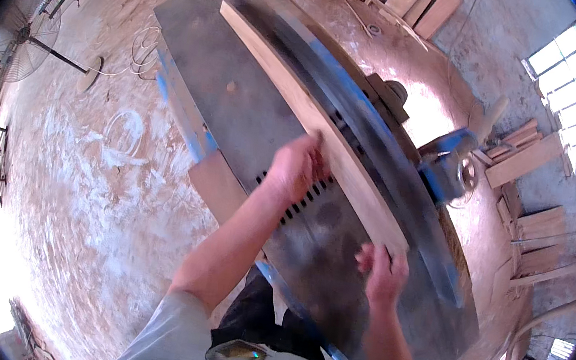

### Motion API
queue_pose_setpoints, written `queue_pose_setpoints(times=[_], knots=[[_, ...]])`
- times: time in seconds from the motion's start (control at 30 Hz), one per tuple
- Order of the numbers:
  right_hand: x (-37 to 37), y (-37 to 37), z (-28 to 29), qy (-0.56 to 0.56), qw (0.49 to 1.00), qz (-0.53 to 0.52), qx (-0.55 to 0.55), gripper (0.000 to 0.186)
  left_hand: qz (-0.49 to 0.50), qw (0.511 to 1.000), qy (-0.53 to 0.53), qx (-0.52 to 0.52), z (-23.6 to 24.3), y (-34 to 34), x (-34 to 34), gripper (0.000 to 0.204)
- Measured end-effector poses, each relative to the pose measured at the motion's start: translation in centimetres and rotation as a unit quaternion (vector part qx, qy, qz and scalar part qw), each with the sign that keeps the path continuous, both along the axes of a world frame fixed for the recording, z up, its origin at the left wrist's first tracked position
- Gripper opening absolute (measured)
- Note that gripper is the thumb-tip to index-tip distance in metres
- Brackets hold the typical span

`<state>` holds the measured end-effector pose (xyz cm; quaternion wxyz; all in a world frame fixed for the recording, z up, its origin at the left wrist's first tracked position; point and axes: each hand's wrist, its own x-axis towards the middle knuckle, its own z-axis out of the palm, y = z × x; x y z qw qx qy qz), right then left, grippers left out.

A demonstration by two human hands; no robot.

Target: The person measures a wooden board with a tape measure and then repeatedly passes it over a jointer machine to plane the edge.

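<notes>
A long, pale wooden board lies along the dark metal table of a jointer, beside its raised fence. My left hand is at the middle of the board, its fingers curled against the near side and slightly blurred. Just past that hand, dark slots cross the metal table. At the board's near right end, my right hand is closed on the end, with some fingers bent in toward the palm.
A blue-painted bracket with a handwheel stands behind the fence. On the left is a pedestal fan with its cable on the dusty floor. Wood pieces lean by the right wall, and more planks lie at the back.
</notes>
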<state>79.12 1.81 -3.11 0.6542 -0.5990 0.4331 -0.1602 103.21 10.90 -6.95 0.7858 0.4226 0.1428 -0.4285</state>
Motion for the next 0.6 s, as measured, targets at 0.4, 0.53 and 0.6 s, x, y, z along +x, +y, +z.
queue_pose_setpoints(times=[0.4,0.53,0.6], knots=[[-46.6,-13.3,-6.7,0.028,0.945,-0.31,0.099,0.023,-0.058,0.977,-0.144,0.146,-3.2,-9.6,-26.2,0.024],[-53.5,-16.7,-7.5,0.091,0.932,-0.334,0.109,0.029,-0.1,0.932,-0.25,0.244,-7.2,-14.9,-33.9,0.03],[-56.0,-18.7,-8.6,0.118,0.924,-0.344,0.123,0.033,-0.163,0.886,-0.283,0.33,-5.8,-16.8,-35.1,0.033]])
